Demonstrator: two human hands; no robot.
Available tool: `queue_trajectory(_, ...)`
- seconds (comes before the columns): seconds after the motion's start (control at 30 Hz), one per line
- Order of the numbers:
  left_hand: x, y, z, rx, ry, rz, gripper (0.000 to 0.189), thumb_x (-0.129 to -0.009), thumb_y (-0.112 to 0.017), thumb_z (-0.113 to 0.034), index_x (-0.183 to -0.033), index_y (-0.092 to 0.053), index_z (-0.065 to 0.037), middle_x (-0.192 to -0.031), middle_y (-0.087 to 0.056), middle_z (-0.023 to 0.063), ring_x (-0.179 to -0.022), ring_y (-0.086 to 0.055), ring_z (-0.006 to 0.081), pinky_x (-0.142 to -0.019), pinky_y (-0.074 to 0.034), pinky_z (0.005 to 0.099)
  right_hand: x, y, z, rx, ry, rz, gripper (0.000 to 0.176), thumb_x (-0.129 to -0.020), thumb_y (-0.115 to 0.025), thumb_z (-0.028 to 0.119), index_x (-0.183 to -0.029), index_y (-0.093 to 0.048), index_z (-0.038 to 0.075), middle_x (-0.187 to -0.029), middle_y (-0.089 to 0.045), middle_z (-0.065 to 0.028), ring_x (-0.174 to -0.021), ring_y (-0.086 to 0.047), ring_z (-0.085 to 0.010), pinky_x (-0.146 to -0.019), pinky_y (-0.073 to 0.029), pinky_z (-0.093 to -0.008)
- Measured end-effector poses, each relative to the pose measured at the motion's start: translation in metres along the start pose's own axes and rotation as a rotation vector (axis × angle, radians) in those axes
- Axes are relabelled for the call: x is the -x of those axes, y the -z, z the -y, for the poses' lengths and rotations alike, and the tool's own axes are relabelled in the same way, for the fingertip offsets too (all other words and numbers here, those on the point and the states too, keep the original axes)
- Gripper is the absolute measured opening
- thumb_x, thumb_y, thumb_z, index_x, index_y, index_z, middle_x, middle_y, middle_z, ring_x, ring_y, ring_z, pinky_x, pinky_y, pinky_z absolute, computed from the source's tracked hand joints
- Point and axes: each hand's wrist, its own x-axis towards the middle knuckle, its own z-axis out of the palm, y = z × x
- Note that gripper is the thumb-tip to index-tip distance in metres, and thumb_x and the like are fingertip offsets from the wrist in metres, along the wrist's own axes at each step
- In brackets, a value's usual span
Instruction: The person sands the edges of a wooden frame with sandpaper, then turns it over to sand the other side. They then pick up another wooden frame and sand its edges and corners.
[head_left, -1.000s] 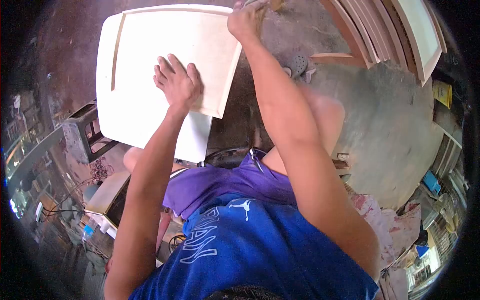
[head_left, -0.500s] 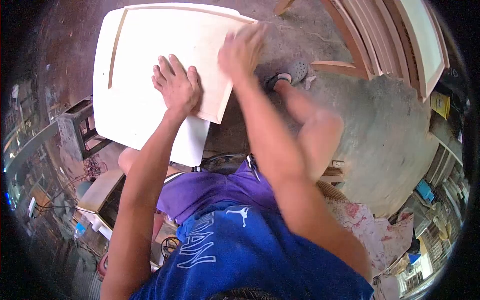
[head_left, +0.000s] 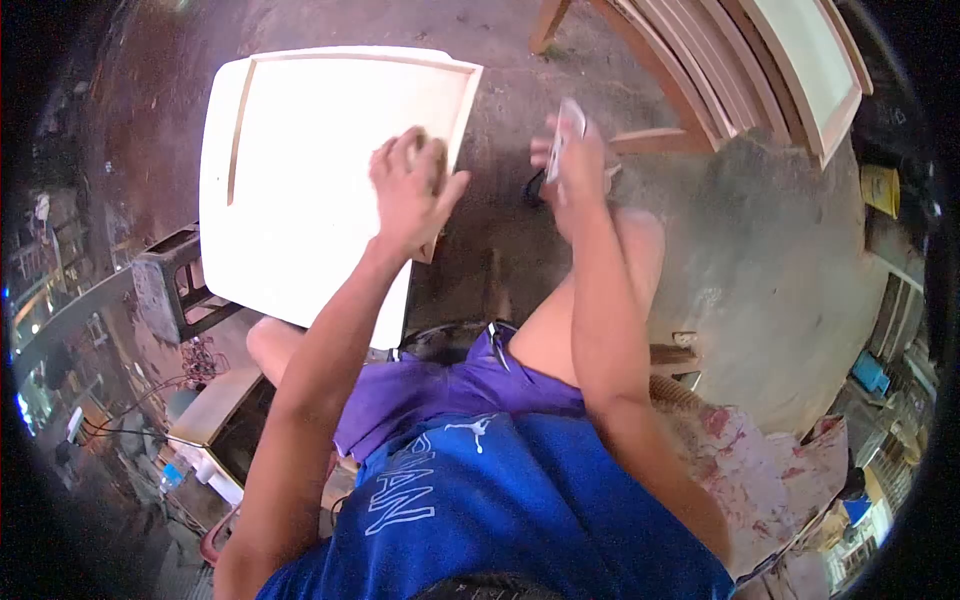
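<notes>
A pale framed wooden panel point(head_left: 310, 150) lies flat on a white board point(head_left: 280, 270) in front of me. My left hand point(head_left: 410, 190) rests on the panel's near right corner, fingers bent over its edge. Off the panel to the right, my right hand point(head_left: 572, 165) is raised above my knee and holds a small pale folded sheet point(head_left: 562, 135), possibly sandpaper. My bare right knee point(head_left: 640, 240) and a dark sandal point(head_left: 535, 188) show below that hand.
More framed panels point(head_left: 760, 70) lean in a stack at the top right. A dark metal stand point(head_left: 165, 285) sits under the board on the left. Cables and a box point(head_left: 215, 425) lie at lower left. Stained cloth point(head_left: 750, 470) lies at lower right on the concrete floor.
My right hand has come off the panel's far right edge and pulled back to the right with the pale sheet. My left hand slid right to the panel's near corner.
</notes>
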Motion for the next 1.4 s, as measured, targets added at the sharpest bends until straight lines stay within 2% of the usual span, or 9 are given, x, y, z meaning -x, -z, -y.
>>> queue_trajectory(0.17,-0.008,-0.003,-0.012,0.123,-0.221,-0.111,0.053,-0.085,-0.075,-0.008,-0.136,-0.061,-0.004,-0.149,-0.053,0.0117,-0.135,-0.046,0.0398,-0.115,-0.038,0.0515,0.027,0.028,-0.015,0.145,-0.063,-0.072,0.037,-0.105,-0.057,0.016,-0.14,-0.059,0.004,-0.117,-0.068,-0.013,-0.074,-0.07,-0.0196,-0.062,-0.058,-0.0314)
queue_trajectory(0.23,0.01,0.009,0.002,0.113,-0.256,-0.087,0.05,-0.088,-0.072,-0.01,-0.137,-0.062,-0.005,-0.15,-0.054,0.0078,-0.135,-0.047,0.0374,-0.114,-0.04,0.0492,0.014,0.03,-0.025,0.348,0.324,-0.027,0.038,-0.104,-0.058,0.017,-0.139,-0.062,0.002,-0.121,-0.068,-0.0161,-0.078,-0.071,-0.0216,-0.077,-0.059,-0.0351)
queue_trajectory(0.33,0.059,0.012,0.04,-0.121,-0.285,0.13,0.051,-0.093,-0.066,-0.01,-0.144,-0.061,-0.01,-0.16,-0.048,0.0033,-0.137,-0.047,0.0363,-0.115,-0.041,0.0492,0.017,0.026,-0.025,0.377,0.342,0.036,0.039,-0.103,-0.06,0.017,-0.139,-0.064,0.002,-0.12,-0.07,-0.018,-0.084,-0.072,-0.0228,-0.088,-0.056,-0.0361)
queue_trajectory(0.57,0.14,0.056,0.072,-0.044,-0.176,0.135,0.039,-0.095,-0.07,-0.02,-0.134,-0.07,-0.021,-0.152,-0.053,0.0126,-0.132,-0.05,0.0389,-0.108,-0.045,0.0519,0.022,0.013,-0.037,0.469,0.293,0.36,0.041,-0.106,-0.06,0.022,-0.145,-0.061,0.008,-0.122,-0.07,-0.0122,-0.088,-0.073,-0.0179,-0.071,-0.059,-0.0316)
queue_trajectory(0.67,0.114,0.026,0.017,0.21,0.005,-0.112,0.047,-0.088,-0.079,-0.036,-0.121,-0.07,-0.003,-0.115,-0.063,0.0191,-0.107,-0.058,0.0379,-0.093,-0.049,0.0497,0.027,-0.002,-0.033,0.536,0.187,0.364,0.04,-0.106,-0.061,0.023,-0.144,-0.063,0.008,-0.124,-0.071,-0.0132,-0.086,-0.074,-0.0187,-0.068,-0.059,-0.0311)
queue_trajectory(0.73,0.088,0.016,-0.028,0.205,0.115,-0.024,0.053,-0.086,-0.081,-0.035,-0.123,-0.067,0.0,-0.113,-0.063,0.0207,-0.106,-0.059,0.038,-0.092,-0.047,0.0489,0.031,-0.006,-0.031,0.467,0.179,0.28,0.036,-0.105,-0.061,0.019,-0.139,-0.067,0.011,-0.107,-0.074,-0.0105,-0.077,-0.071,-0.015,-0.066,-0.056,-0.031)
queue_trajectory(0.8,0.081,0.0,-0.051,0.103,0.189,-0.148,0.051,-0.089,-0.077,-0.03,-0.128,-0.064,0.0,-0.112,-0.061,0.0184,-0.105,-0.057,0.0355,-0.091,-0.044,0.0483,0.034,-0.003,-0.035,0.474,0.163,0.292,0.037,-0.105,-0.061,0.021,-0.14,-0.065,0.009,-0.115,-0.073,-0.0116,-0.08,-0.073,-0.0168,-0.065,-0.057,-0.0304)
queue_trajectory(1.07,0.097,-0.017,-0.038,0.144,0.152,-0.25,0.042,-0.094,-0.072,-0.024,-0.131,-0.065,-0.005,-0.112,-0.061,0.014,-0.103,-0.056,0.0325,-0.088,-0.043,0.0477,0.034,-0.014,-0.053,0.554,0.166,0.398,0.04,-0.105,-0.063,0.026,-0.141,-0.065,0.008,-0.121,-0.072,-0.013,-0.082,-0.073,-0.0177,-0.064,-0.059,-0.0288)
queue_trajectory(1.4,0.093,-0.023,-0.024,0.408,0.236,-0.273,0.032,-0.093,-0.07,-0.018,-0.122,-0.075,-0.006,-0.11,-0.066,0.0147,-0.103,-0.059,0.0338,-0.095,-0.046,0.0465,0.043,-0.014,-0.058,0.407,0.081,0.498,0.037,-0.104,-0.06,0.022,-0.137,-0.066,0.006,-0.104,-0.074,-0.0103,-0.074,-0.073,-0.0178,-0.061,-0.059,-0.033)
